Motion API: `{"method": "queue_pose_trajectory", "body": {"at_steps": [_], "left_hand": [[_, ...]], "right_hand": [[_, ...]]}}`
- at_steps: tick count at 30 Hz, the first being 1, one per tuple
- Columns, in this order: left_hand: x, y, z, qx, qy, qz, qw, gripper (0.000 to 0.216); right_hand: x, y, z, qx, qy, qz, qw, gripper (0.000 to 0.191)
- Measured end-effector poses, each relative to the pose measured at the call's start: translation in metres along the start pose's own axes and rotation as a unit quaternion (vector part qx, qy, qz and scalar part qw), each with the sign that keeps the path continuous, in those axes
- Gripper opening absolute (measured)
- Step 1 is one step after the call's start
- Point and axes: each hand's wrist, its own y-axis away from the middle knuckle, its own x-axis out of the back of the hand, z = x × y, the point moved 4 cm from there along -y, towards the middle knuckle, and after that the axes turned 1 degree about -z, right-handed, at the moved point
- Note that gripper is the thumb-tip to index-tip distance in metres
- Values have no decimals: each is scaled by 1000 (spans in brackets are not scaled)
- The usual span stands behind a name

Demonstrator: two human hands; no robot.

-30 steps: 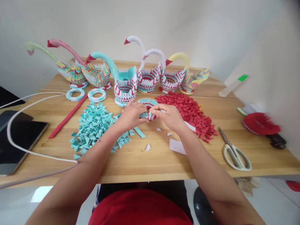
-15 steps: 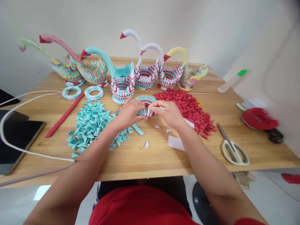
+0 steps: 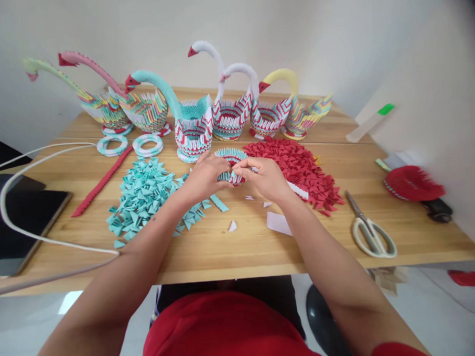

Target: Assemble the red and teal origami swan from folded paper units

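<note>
Both hands meet at a small round paper bowl (image 3: 231, 158) built of folded teal, white and red pieces, in the middle of the wooden table (image 3: 232, 246). My left hand (image 3: 204, 178) cups the bowl's left side with curled fingers. My right hand (image 3: 263, 178) pinches at its near rim; a white piece seems to sit in the fingertips. To the left lies a heap of teal folded triangles (image 3: 144, 195), to the right a heap of red folded triangles (image 3: 300, 172).
Several finished paper swans (image 3: 191, 125) stand in a row at the back. Two paper rings (image 3: 147, 145) and a red strip (image 3: 102, 183) lie at left. Scissors (image 3: 371, 234) and a red paper piece (image 3: 413, 183) lie at right. A tablet (image 3: 22, 221) and white cable (image 3: 47, 240) are at far left.
Both hands stay at the paper bowl with only small finger shifts. The camera view has tilted slightly, so everything sits a little lower or higher in the picture.
</note>
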Motion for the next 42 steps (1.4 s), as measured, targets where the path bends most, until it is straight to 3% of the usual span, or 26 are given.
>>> {"method": "queue_pose_trajectory", "body": {"at_steps": [13, 17, 22, 30, 42], "left_hand": [[-4, 1, -3, -14, -13, 5, 1000, 19], [-8, 1, -4, -25, -16, 7, 1000, 17], [-9, 3, -2, -27, -20, 15, 999, 13], [-9, 10, -6, -32, -25, 40, 998, 27], [-10, 10, -8, -31, -18, 36, 999, 16]], "right_hand": [[-1, -2, 5, 16, -13, -8, 1000, 12], [-3, 1, -4, 73, 108, 6, 991, 13], [-9, 8, -17, 146, 264, -11, 953, 15], [10, 11, -5, 136, 251, 26, 958, 8], [-10, 15, -9, 161, 284, -16, 945, 7]]}}
